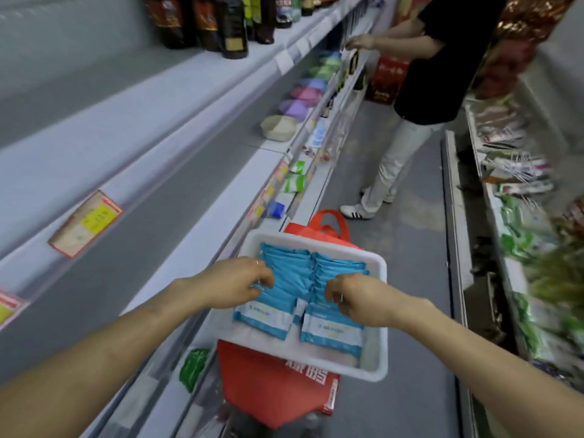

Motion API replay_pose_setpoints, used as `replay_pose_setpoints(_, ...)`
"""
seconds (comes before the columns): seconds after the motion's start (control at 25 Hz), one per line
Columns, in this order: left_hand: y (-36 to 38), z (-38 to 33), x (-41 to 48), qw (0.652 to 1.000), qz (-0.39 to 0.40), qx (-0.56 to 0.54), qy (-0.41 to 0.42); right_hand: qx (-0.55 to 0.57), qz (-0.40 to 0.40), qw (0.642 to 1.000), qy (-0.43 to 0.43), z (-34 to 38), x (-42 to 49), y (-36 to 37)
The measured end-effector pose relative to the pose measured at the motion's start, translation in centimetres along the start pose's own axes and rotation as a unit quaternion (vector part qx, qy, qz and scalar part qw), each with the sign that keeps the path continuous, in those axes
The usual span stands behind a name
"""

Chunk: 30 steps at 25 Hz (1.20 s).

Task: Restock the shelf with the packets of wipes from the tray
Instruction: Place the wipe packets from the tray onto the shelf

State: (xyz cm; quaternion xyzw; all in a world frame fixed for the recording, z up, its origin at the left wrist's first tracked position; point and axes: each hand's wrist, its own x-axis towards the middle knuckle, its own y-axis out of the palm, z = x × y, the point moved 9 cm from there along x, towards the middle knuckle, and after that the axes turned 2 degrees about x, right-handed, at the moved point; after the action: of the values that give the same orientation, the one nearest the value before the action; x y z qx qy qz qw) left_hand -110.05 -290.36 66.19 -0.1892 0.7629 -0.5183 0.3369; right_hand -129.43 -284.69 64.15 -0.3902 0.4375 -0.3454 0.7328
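A white tray rests on a red bag in the aisle and holds two rows of blue-and-white packets of wipes. My left hand reaches into the left row, its fingers curled and pinching the tops of packets there. Over the right row, my right hand curls its fingers onto the upper edges of packets. The grey shelf runs along my left, with yellow price tags on its front edge.
A red bag sits under the tray. Bottles stand on the top shelf. Coloured bowls and small packs lie further down the shelves. A person in a black top stands ahead in the aisle. Packed goods fill the right-hand racks.
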Motion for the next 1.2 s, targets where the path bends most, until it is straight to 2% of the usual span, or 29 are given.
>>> replay_pose_setpoints(0.08,2.1,0.2,0.4,1.000,0.021,0.002,0.001,0.006,0.015,1.000,0.018,-0.6,-0.5,2.1)
replay_pose_setpoints(0.32,5.7,0.7,1.2,0.998,0.050,0.034,0.013,-0.011,-0.009,0.999,0.051,-0.9,-1.4,3.8)
replay_pose_setpoints(0.56,5.8,0.0,2.1,0.998,0.039,0.034,0.037,-0.012,-0.007,0.999,0.050,-0.4,-1.1,4.5)
replay_pose_setpoints(0.88,7.3,-0.2,1.9,0.993,0.097,0.038,0.060,-0.006,0.006,0.998,0.059,0.4,-0.7,5.5)
replay_pose_setpoints(1.2,7.3,-0.4,1.9,0.992,0.111,0.022,0.057,0.014,-0.002,0.997,0.070,1.0,-0.6,6.1)
